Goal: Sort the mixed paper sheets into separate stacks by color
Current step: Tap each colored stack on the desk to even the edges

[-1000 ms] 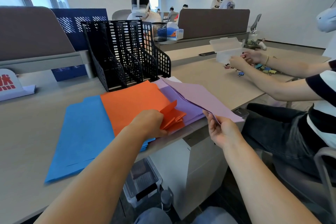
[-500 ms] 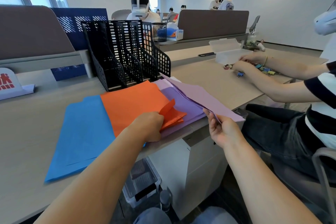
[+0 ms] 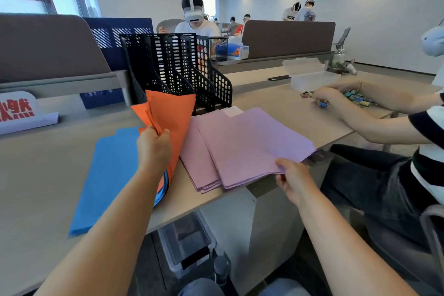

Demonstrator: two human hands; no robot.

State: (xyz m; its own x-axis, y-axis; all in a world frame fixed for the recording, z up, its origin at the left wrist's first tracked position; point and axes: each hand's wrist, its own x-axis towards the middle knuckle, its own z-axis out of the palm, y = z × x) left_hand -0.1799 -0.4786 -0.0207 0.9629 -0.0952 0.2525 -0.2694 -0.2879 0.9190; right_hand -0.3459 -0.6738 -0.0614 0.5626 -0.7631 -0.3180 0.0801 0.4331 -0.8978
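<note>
My left hand [image 3: 153, 149] grips a bunch of orange sheets [image 3: 171, 115] and holds them folded up off the desk, standing almost upright. Beneath and to the left of them lie blue sheets [image 3: 108, 175], flat on the desk. My right hand [image 3: 292, 175] pinches the near right corner of a stack of purple sheets [image 3: 249, 144], which lies on the desk and juts over its front edge. More purple sheets [image 3: 197, 166] are fanned out under that stack on its left side.
A black mesh file rack [image 3: 177, 67] stands just behind the papers. To the right, another person's hands [image 3: 329, 96] handle small coloured pieces beside a clear plastic box [image 3: 312, 77]. A clear bin [image 3: 187, 240] sits below the desk edge.
My left hand has lifted the orange sheets from flat on the desk to nearly upright. The purple sheets in my right hand have come down flat onto the purple stack.
</note>
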